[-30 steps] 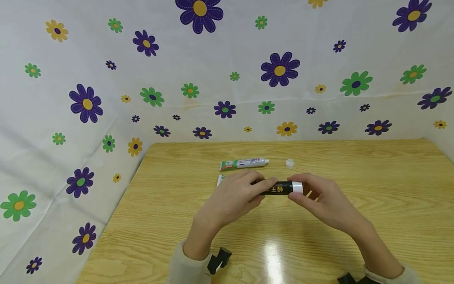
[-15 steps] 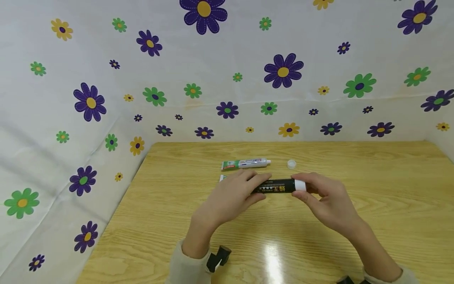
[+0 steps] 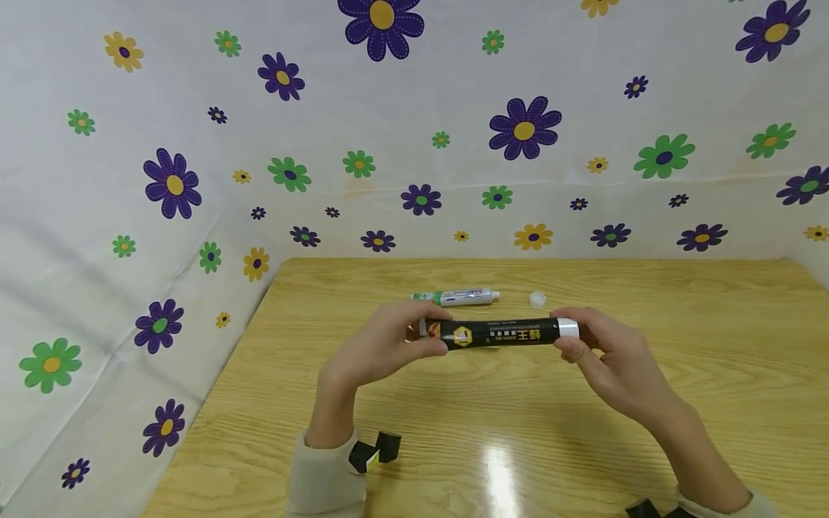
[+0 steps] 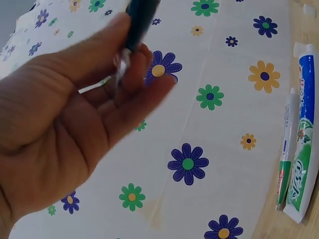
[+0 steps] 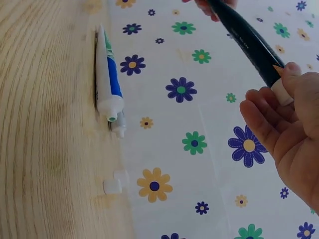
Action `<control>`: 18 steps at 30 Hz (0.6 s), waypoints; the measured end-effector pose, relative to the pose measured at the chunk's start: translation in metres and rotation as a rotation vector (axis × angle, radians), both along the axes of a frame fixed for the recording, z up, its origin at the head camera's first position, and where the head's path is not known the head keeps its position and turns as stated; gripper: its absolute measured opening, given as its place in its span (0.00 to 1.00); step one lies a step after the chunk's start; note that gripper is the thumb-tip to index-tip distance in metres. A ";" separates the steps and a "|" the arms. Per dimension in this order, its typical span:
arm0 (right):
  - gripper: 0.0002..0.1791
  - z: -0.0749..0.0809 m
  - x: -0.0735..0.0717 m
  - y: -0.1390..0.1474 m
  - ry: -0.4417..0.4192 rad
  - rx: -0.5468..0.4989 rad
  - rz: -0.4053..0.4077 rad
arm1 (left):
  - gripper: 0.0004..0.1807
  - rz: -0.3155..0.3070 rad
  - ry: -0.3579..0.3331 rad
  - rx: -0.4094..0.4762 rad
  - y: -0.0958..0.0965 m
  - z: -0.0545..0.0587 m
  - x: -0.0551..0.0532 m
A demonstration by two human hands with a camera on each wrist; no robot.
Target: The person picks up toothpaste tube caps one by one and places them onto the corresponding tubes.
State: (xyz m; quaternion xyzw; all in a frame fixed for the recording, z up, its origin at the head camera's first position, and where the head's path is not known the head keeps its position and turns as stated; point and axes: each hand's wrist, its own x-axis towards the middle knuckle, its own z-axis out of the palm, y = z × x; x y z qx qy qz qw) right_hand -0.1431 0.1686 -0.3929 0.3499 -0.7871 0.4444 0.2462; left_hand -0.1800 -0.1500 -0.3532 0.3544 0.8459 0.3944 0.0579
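Note:
A black toothpaste tube [image 3: 505, 333] with gold lettering is held level above the table between both hands. Its flat tail end is pinched between the thumb and fingers of my left hand [image 3: 382, 345]. At the other end, my right hand [image 3: 615, 360] grips the white cap [image 3: 568, 328], thumb and fingertips right at the tube's shoulder. The right wrist view has this cap [image 5: 282, 93] on the tube. Behind the held tube lies a slim white-and-green toothpaste tube [image 3: 466, 296], its nozzle uncovered. A larger blue-and-green tube [image 4: 307, 139] lies beside it, mostly hidden in the head view.
A loose white cap [image 3: 537, 300] sits on the table right of the slim tube; in the right wrist view a second white cap shows close by the nearer cap [image 5: 112, 186]. A flower-patterned white cloth [image 3: 388, 144] rises behind the wooden table [image 3: 259, 446].
My left hand has slid left from the black tube's middle to its tail end, so more of the label shows. My right hand stays on the cap, slightly farther right in view.

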 end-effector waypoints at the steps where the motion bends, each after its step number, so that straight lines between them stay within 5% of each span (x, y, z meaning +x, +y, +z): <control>1: 0.16 0.000 0.000 0.000 0.012 0.010 -0.006 | 0.19 -0.004 0.001 0.030 0.000 0.000 0.000; 5: 0.21 -0.001 -0.001 0.001 0.046 0.066 -0.063 | 0.20 -0.019 -0.089 0.197 -0.002 0.002 0.000; 14: 0.34 0.001 -0.002 0.004 0.224 0.152 -0.250 | 0.17 0.115 -0.536 0.580 0.015 -0.001 -0.004; 18: 0.36 0.002 -0.001 0.006 0.266 0.258 -0.359 | 0.16 0.133 -0.607 0.650 0.022 0.000 -0.002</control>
